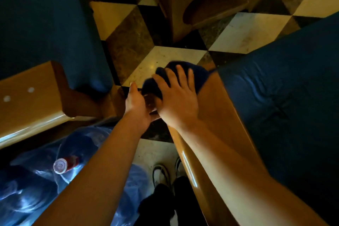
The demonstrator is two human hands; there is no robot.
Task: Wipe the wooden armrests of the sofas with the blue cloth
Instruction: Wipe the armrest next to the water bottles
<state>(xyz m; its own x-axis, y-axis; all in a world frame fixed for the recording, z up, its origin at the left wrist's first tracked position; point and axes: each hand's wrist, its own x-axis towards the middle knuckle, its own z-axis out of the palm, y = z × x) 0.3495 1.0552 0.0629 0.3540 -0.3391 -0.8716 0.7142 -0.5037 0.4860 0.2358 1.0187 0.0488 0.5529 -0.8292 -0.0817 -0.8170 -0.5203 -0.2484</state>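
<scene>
A dark blue cloth (197, 76) lies over the front end of the wooden armrest (216, 115) of the sofa on the right. My right hand (177, 101) presses flat on the cloth, fingers spread. My left hand (136, 105) is beside it at the armrest's left side, fingers near the cloth's lower edge; what it touches is hidden. A second sofa's wooden armrest (29, 101) runs along the left.
Blue sofa cushions (286, 97) border the right armrest, and another blue cushion (45, 24) stands at the left. A wooden table (201, 5) stands ahead on the checkered floor (165, 57). Blue plastic bags with a red can (64, 165) lie at lower left. My shoes (165, 174) are below.
</scene>
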